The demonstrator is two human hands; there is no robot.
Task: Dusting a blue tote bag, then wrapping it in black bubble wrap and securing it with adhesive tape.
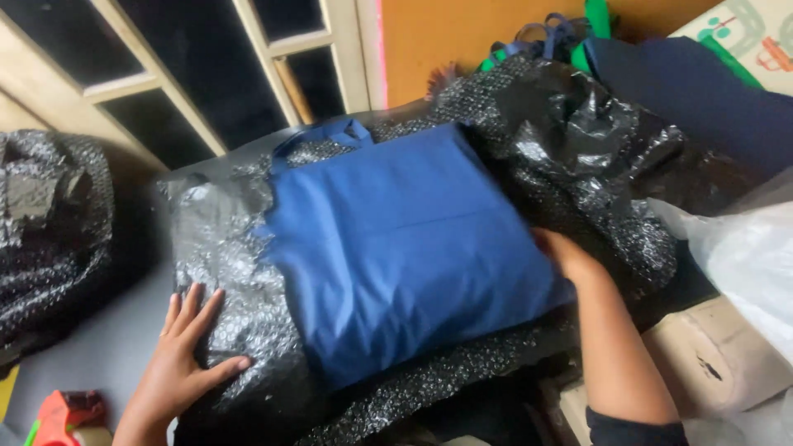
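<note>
Blue fabric bag [405,248] on black bubble wrap [239,306] | both hands touching

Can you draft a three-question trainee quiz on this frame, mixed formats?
1. True or false: the left hand lies flat on the black bubble wrap.
2. Multiple choice: the right hand touches which edge of the blue fabric bag? A) the edge nearer the window B) the right edge C) the handle end
3. Fill in: the red tape dispenser lies near the ____ hand.

Key: 1 true. 2 B. 3 left.
</note>
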